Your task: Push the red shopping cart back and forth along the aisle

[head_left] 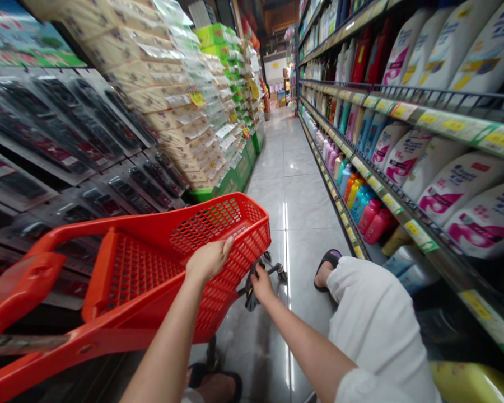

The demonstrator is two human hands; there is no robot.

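Observation:
A red plastic shopping cart stands at the left with its basket empty. My left hand is wrapped over the near top rim of the basket, fingers closed on it. Lower and just right of it, my right hand is closed around a small dark item beside the basket's lower front corner, above the cart's wheels. What exactly the dark item is cannot be made out.
Shelves of shampoo bottles line the right side. Stacked tissue packs and hanging packaged goods fill the left. A tiled aisle floor runs ahead. My sandalled foot is beside the right shelf.

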